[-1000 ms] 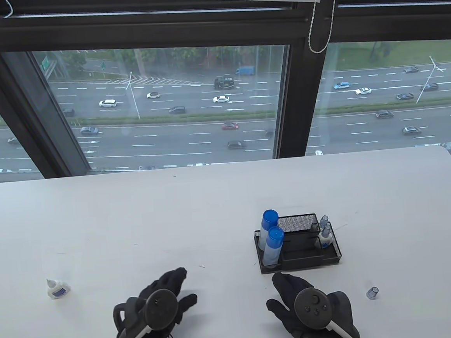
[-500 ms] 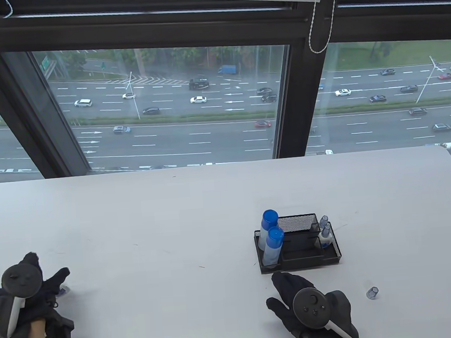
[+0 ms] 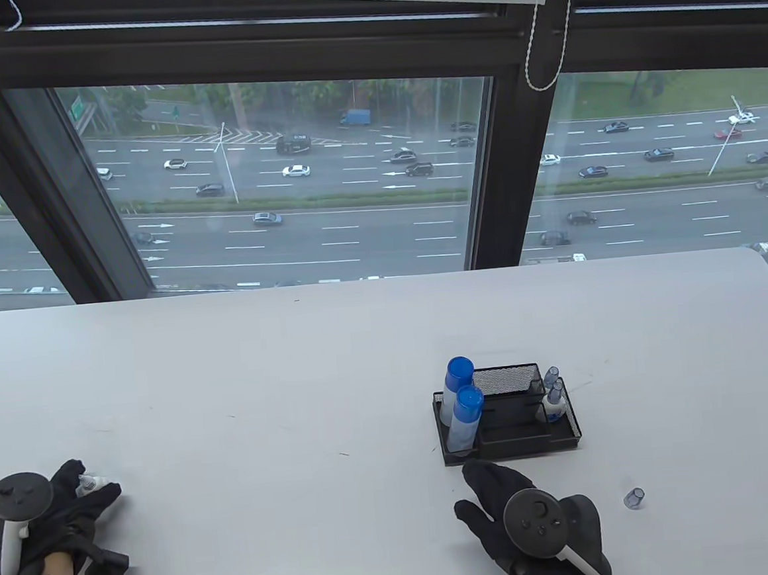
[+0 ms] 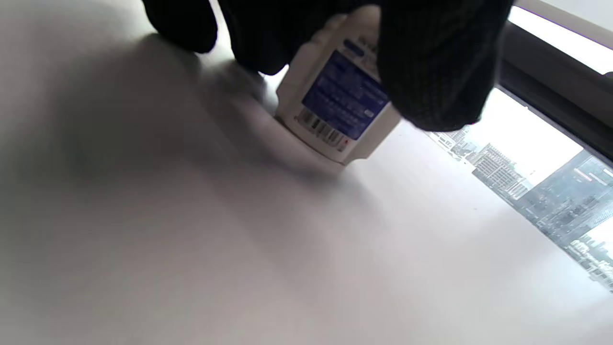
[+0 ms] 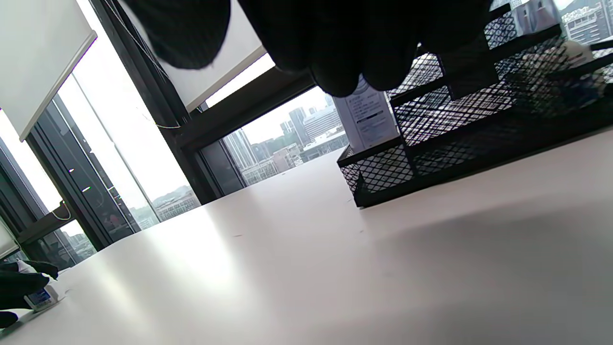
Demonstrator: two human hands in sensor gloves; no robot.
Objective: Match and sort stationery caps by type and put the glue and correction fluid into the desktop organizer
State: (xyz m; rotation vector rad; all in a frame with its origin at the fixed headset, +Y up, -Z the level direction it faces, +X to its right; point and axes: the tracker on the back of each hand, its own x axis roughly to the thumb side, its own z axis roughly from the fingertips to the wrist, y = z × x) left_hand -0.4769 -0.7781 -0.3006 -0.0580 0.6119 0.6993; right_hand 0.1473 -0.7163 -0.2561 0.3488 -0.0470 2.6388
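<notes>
Gripping correction fluid bottle (image 4: 337,103) near counter's (image 3: 298,374) left edge, left hand (image 3: 63,508) clamped body; light, rigid, slick plastic. Right hand (image 3: 508,510) rested flat, fingers relaxed.

The desk (image 3: 337,364) is a white, smooth surface set against a window. Directly on it: a black mesh desktop organizer (image 3: 562,438) just beyond the right grip (image 3: 508,510); a small clear cap (image 3: 634,498) to the right of that grip, apart from it; and a white correction fluid bottle (image 4: 335,105), its base on the desk, under the left grip (image 3: 75,501).
</notes>
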